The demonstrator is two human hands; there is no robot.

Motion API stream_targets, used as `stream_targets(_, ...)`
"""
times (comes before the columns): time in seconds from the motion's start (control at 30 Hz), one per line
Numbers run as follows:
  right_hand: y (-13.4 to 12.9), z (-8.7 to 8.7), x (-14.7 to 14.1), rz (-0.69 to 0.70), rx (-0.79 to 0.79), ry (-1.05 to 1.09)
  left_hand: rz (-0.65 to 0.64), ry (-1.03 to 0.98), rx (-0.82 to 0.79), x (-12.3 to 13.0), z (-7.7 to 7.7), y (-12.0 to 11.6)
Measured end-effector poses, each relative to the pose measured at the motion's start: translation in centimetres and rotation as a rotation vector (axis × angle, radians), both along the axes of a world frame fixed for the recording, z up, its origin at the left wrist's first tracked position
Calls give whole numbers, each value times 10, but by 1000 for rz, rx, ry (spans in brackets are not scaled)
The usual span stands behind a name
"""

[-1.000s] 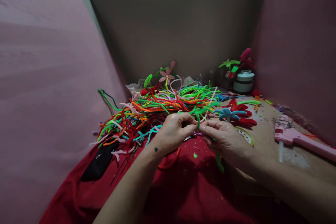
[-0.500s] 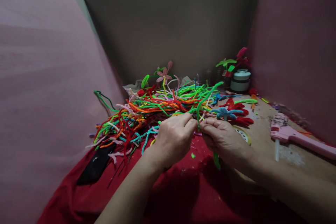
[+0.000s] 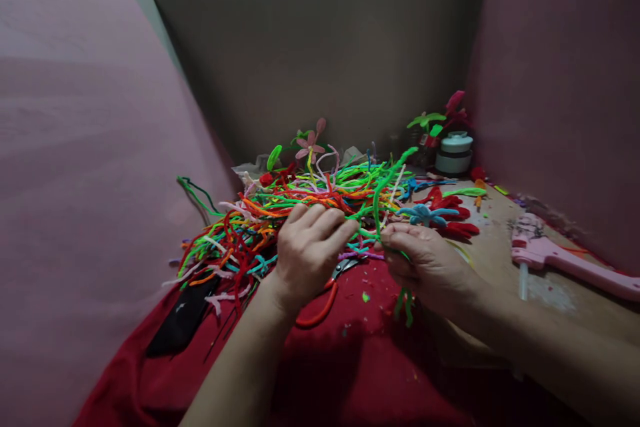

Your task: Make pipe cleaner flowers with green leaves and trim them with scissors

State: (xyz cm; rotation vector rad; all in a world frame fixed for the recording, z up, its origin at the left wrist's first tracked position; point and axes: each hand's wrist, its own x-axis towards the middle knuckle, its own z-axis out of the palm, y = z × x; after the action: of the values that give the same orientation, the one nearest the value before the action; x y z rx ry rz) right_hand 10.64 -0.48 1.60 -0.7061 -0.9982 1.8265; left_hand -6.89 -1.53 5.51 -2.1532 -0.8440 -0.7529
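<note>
Green pipe cleaners (image 3: 379,197) rise from the fingers of my right hand (image 3: 423,255), which is closed on them; their lower ends hang below that hand. To the left, my left hand (image 3: 313,250) is closed with its back to the camera, and a green strand reaches its fingertips near the thumb. Behind both hands spreads a large pile of coloured pipe cleaners (image 3: 280,203). Red-handled scissors (image 3: 320,312) lie on the red cloth (image 3: 350,360), partly hidden under my left hand.
A pink glue gun (image 3: 565,260) lies at the right. A blue pipe-cleaner flower (image 3: 425,215) sits by red ones (image 3: 443,200). A black phone-like object (image 3: 179,320) is at the left. At the back right stands a pale lidded jar (image 3: 454,152); pink walls rise on both sides.
My left hand has moved left, away from my right hand, uncovering the scissors. The view has shifted slightly. My right hand keeps its hold on the green pipe cleaners.
</note>
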Motion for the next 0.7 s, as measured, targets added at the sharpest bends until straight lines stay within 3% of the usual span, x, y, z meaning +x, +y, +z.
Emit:
stream_targets(0.07,0,3,1,-20,2,11,31,-183,69,-11,5,4)
stream_targets(0.17,-1,7,4,-58,12,48,55,-761,94,-26,10,13)
stream_targets(0.23,-1,9,5,-68,26,74,-20,-1158,-54,-30,10,18)
stream_targets(0.3,-2,11,5,-54,48,82,-104,-1302,-325,-25,8,20)
stream_targets(0.37,-3,10,5,-36,66,81,-175,-1125,-680,-13,3,17)
stream_targets(0.5,-1,6,6,69,70,86,-429,-771,-965,11,-3,4)
stream_targets(0.57,0,4,7,139,54,79,-465,-699,-924,15,-3,0)
stream_targets(0.7,1,5,8,198,18,26,-381,-432,-634,11,-5,2)
